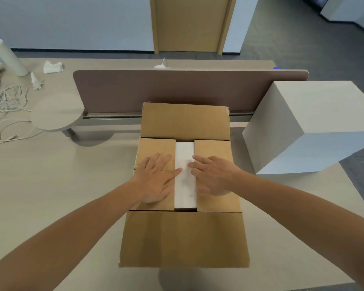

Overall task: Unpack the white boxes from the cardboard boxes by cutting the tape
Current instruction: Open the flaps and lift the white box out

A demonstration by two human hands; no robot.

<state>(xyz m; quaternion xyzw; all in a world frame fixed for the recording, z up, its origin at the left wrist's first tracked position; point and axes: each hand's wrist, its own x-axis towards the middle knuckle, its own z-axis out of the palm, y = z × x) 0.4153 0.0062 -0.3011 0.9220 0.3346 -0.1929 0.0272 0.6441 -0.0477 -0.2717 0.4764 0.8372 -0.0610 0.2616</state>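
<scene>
So, roughly halfway on this cardboard box (pixel 184 206): outer flaps already folded out w/ no tape visible, left hand (pixel 158 179) & right hand (pixel 213 177) flat, fingers spread, gripping nothing, on the inner flaps, white box (pixel 185 185) inside, not yet lifted out.

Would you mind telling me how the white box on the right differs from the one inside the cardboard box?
The white box on the right stands free on the table, fully visible; the white box inside the cardboard box shows only as a strip between two inner flaps. Nothing touches the free one; the left hand and right hand reach the packed one. Both are plain white.
</scene>
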